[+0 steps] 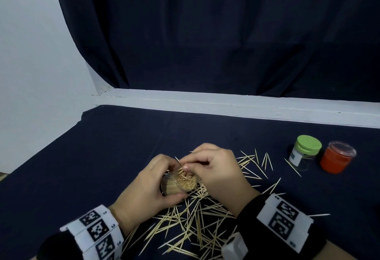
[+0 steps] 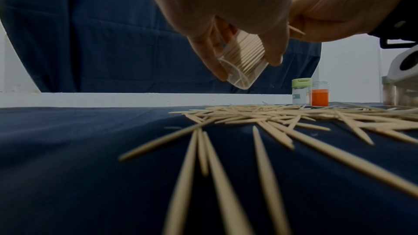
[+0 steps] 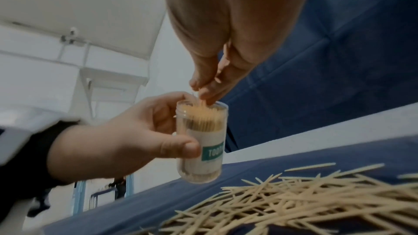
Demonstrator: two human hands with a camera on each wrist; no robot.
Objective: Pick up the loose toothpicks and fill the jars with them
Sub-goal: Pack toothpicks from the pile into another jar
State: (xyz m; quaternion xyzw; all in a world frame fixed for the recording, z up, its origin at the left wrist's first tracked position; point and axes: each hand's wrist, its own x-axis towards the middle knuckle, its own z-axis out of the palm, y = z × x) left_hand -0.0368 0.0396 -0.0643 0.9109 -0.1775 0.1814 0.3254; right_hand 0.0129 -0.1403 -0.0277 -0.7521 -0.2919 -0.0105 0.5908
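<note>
Loose toothpicks (image 1: 195, 218): a scattered heap on the surface below and between my wrists, with strays out toward the right. I judge them near weightless, stiff, thin, pointed at the ends and easy to snap; they lie flat, so best taken mid-shaft in a pinch, a few together.
Open jar (image 3: 202, 142): clear plastic, labelled, lifted off the surface and tilted with its mouth toward me; already packed close to full. Light but smooth-walled, I judge; best held round the middle of the wall.
Left hand (image 1: 148, 185): fingers and thumb curled round the jar's wall, carrying it above the heap.
Right hand (image 1: 218, 169): thumb and fingertips (image 3: 207, 92) closed in a pinch on a few toothpicks, at the jar's mouth, points going in among those already standing.
Handling note: with the jar this full, new picks likely need sliding in lengthwise, not pressing, or they may bend or spill.
Green-lidded jar (image 1: 304, 151): closed, upright at the far right, well apart from my hands.
Red jar (image 1: 337, 157): just beside the green-lidded one, on its right; clear rim, red body.
Surface (image 1: 102, 157): covered in dark blue cloth, which gives the picks some friction.
</note>
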